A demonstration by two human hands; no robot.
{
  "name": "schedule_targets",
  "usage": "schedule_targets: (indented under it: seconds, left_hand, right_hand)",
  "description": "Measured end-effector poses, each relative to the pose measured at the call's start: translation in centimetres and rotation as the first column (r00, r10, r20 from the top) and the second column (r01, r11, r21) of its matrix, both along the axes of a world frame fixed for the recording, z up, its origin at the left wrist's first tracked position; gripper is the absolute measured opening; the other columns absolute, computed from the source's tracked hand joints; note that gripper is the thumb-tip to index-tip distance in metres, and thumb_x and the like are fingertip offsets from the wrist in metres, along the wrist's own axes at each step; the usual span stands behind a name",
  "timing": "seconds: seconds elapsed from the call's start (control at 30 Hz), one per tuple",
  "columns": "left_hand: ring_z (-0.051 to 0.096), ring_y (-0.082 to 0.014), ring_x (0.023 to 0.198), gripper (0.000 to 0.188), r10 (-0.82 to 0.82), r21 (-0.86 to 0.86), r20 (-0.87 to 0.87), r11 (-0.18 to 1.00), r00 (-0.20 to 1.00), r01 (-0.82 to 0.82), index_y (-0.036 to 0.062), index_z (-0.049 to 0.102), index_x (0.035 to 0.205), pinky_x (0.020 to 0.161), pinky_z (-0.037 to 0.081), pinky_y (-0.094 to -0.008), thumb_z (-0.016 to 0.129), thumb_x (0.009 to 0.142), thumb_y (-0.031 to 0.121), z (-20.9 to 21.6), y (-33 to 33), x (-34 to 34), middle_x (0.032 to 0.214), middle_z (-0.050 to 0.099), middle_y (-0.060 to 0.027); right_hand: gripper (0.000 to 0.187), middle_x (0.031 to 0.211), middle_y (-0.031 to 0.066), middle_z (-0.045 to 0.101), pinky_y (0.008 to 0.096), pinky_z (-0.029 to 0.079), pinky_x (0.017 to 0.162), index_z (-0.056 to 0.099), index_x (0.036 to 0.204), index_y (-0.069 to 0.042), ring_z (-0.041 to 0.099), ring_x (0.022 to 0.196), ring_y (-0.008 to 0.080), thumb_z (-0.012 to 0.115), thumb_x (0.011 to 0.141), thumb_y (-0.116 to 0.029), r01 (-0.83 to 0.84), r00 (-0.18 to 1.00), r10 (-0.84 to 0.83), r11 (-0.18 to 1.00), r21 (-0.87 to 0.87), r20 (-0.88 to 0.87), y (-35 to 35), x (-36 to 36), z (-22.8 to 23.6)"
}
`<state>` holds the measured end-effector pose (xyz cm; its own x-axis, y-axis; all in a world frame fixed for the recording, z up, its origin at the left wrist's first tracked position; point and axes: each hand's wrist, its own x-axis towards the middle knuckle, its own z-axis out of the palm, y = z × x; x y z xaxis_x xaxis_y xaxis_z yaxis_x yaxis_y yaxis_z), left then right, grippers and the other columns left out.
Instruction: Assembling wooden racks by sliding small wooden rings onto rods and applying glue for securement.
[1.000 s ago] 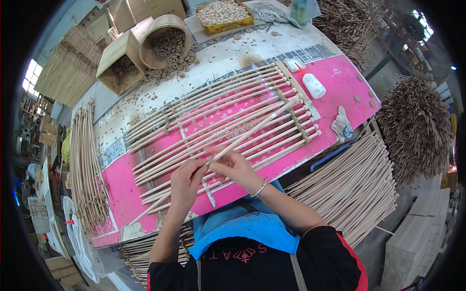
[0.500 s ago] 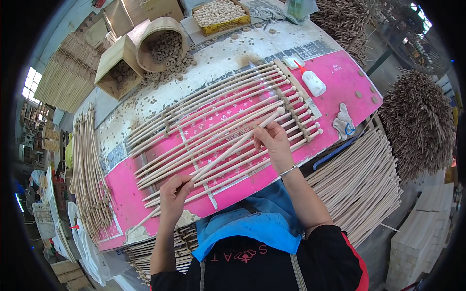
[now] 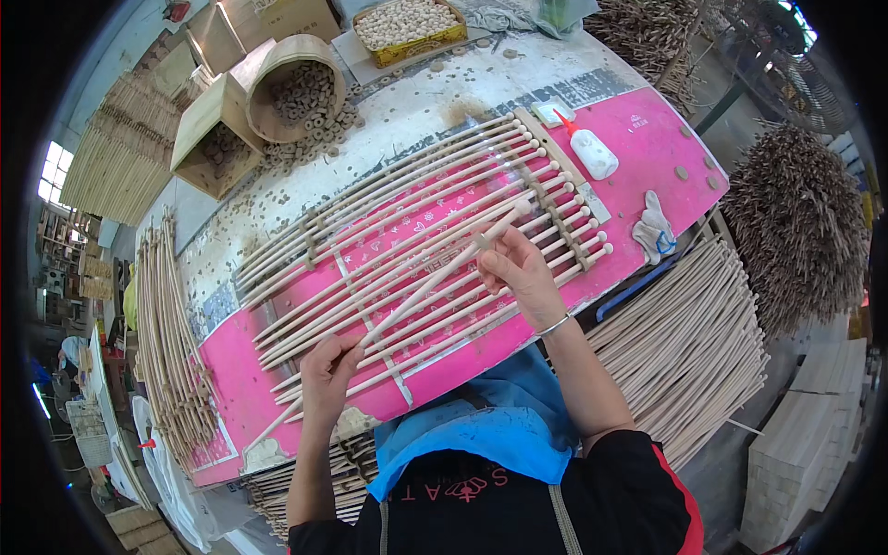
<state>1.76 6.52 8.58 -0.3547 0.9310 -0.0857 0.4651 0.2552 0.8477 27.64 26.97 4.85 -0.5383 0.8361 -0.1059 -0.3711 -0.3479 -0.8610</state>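
A long pale wooden stick [image 3: 426,290] slants over the row of sticks. My left hand [image 3: 326,370] is closed around its lower part, and the stick runs on past it to the near left. Close to the stick's upper end, my right hand [image 3: 520,275] pinches with thumb and index finger. What looks like a small tan wooden ring [image 3: 482,240] sits there on the stick at the fingertips. Beneath lie several ball-ended sticks [image 3: 398,263] in a row, their round knobs to the right, with small rings along a strip near those ends.
A white glue bottle [image 3: 593,154] with a red tip lies beyond the knobs, beside a work glove [image 3: 653,228]. Wooden tubs [image 3: 294,92] spill rings at the back left, near a yellow basket [image 3: 418,46] of pale balls. Stick bundles [image 3: 675,342] flank the pink tabletop [image 3: 672,153].
My right hand has shifted slightly left along the stick, and a ring shape now shows at its fingertips. My left hand stays on the stick. The whole view has shifted a little.
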Motion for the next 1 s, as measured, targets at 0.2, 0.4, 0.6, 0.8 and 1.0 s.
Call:
schedule_targets:
  seconds: [0.2, 0.4, 0.6, 0.8, 1.0]
  left_hand:
    - [0.059, -0.0117, 0.076, 0.015, -0.001, 0.021, -0.01, 1.0, 1.0, 0.002, -0.0044, 0.073, 0.107, 0.07, 0.047, -0.0254, 0.071, 0.094, 0.003, 0.1, 1.4, 0.0, 0.086, 0.066, -0.0081]
    - [0.064, -0.0133, 0.079, 0.015, -0.058, 0.005, -0.069, 0.998, 0.996, 0.059, -0.005, 0.073, 0.108, 0.074, 0.051, -0.0259, 0.07, 0.094, 0.001, 0.1, 4.3, 0.1, 0.088, 0.068, -0.0097]
    - [0.063, -0.0131, 0.076, 0.016, -0.085, 0.071, -0.104, 0.993, 0.991, 0.093, -0.0039, 0.073, 0.109, 0.071, 0.05, -0.0261, 0.071, 0.094, 0.001, -0.6, 7.3, -0.3, 0.086, 0.067, -0.0095]
    - [0.061, -0.0134, 0.072, 0.012, -0.095, 0.121, -0.226, 0.985, 0.97, 0.124, -0.0035, 0.073, 0.104, 0.067, 0.048, -0.0279, 0.071, 0.095, 0.004, -2.2, 13.9, -1.5, 0.081, 0.065, -0.0094]
    - [0.06, -0.0141, 0.07, 0.014, -0.13, 0.101, -0.165, 0.984, 0.978, 0.148, -0.0022, 0.075, 0.106, 0.065, 0.047, -0.0284, 0.071, 0.095, 0.007, -6.0, 19.7, -1.3, 0.081, 0.065, -0.009]
  right_hand:
    - [0.019, 0.076, -0.0025, 0.064, 0.0188, 0.045, 0.052, 0.067, 0.107, -0.007, 0.059, 0.062, 0.0038, 0.074, 0.099, -0.023, 0.041, 0.999, -0.041, 0.999, -0.034, -0.001, 0.9, 0.2, -1.3]
    - [0.024, 0.076, 0.0006, 0.064, 0.0208, 0.046, 0.052, 0.062, 0.099, -0.006, 0.059, 0.06, 0.0067, 0.073, 0.1, -0.028, 0.095, 0.992, -0.091, 0.995, -0.044, 0.085, 2.2, 0.5, -2.6]
    - [0.035, 0.07, 0.0007, 0.064, 0.019, 0.039, 0.043, 0.059, 0.099, -0.005, 0.056, 0.051, 0.0052, 0.076, 0.097, -0.036, 0.22, 0.96, -0.209, 0.975, -0.041, 0.184, 4.0, -0.3, -2.6]
    - [0.025, 0.073, 0.0006, 0.062, 0.0183, 0.04, 0.048, 0.058, 0.109, -0.005, 0.053, 0.054, 0.0042, 0.062, 0.107, -0.03, 0.274, 0.938, -0.272, 0.962, 0.021, 0.215, 3.7, 0.9, -2.2]
    - [0.027, 0.077, -0.0006, 0.063, 0.0173, 0.04, 0.05, 0.062, 0.116, -0.005, 0.055, 0.06, 0.0031, 0.06, 0.108, -0.03, 0.178, 0.965, -0.18, 0.984, 0.031, 0.193, 3.2, 1.5, -2.8]
